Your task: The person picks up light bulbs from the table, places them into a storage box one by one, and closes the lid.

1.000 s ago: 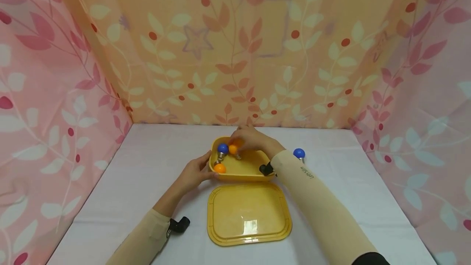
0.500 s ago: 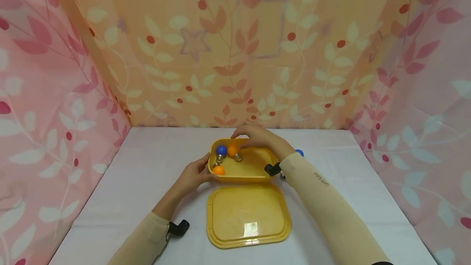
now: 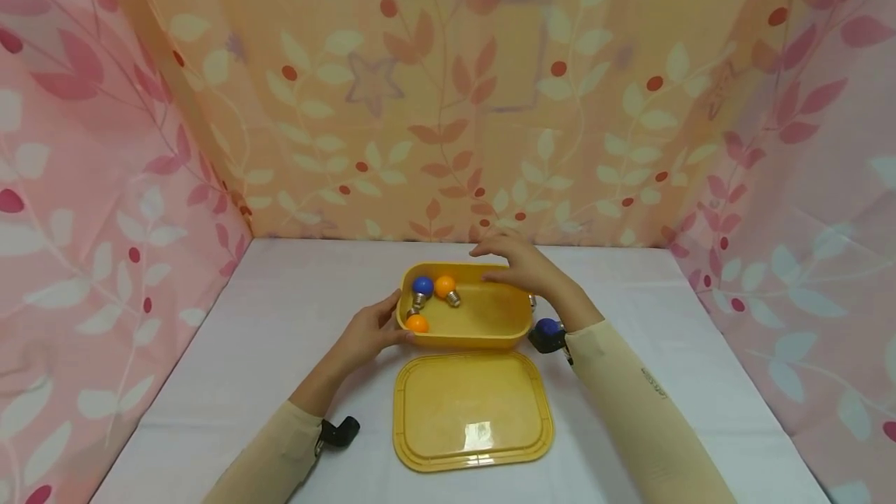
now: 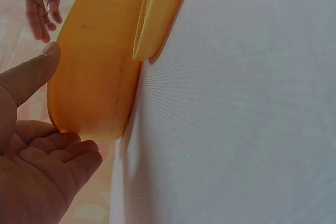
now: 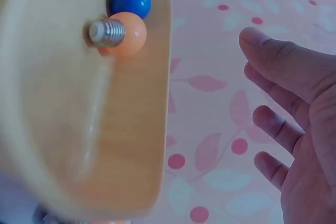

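A yellow plastic box [image 3: 483,317] holds two orange light bulbs [image 3: 445,286] and a blue light bulb [image 3: 423,286] at its left end, all with silver screw bases. My left hand [image 3: 367,333] grips the box's left end, thumb at the front and fingers around the end. In the left wrist view the thumb [image 4: 39,72] presses near the rim. My right hand [image 3: 521,264] hovers over the box's far right rim with nothing in it, fingers spread from the thumb. In the right wrist view those fingers [image 5: 278,129] are apart from the box wall.
The flat yellow lid [image 3: 474,411] lies just in front of the box. Right of the box, another blue bulb [image 3: 549,326] is partly hidden by the right wrist camera, and a screw base [image 3: 533,302] shows at the box's edge. Patterned cloth [image 3: 448,99] walls the back and sides.
My right hand has let go of an orange bulb inside the box and moved right, away from it. The left hand has stayed on the box.
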### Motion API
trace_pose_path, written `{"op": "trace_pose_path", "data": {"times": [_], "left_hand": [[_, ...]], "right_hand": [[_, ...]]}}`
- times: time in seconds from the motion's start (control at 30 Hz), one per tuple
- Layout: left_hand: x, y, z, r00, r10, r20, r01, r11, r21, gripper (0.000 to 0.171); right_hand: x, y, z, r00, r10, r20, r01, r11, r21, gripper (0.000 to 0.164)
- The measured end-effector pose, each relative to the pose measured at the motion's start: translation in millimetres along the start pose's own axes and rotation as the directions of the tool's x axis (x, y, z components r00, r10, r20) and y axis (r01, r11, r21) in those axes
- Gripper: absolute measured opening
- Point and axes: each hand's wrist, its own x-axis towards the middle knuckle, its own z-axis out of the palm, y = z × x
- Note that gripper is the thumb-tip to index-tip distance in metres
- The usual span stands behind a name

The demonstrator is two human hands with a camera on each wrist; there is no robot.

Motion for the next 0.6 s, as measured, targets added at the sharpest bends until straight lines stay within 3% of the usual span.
{"op": "trace_pose_path", "data": {"times": [0.37, 0.6], "left_hand": [[-2.4, -2.4, 1.6, 1.0, 0.001, 0.012, -0.001, 1.0, 0.011, 0.097], [1.5, -0.8, -3.0, 1.0, 0.017, 0.016, -0.017, 1.0, 0.021, 0.097]], "right_hand": [[-53, 12, -3, 0.989, 0.031, -0.146, -0.022, 0.998, 0.065, 0.045], [-83, 23, -5, 0.97, 0.057, -0.238, -0.054, 0.998, 0.018, 0.049]]}}
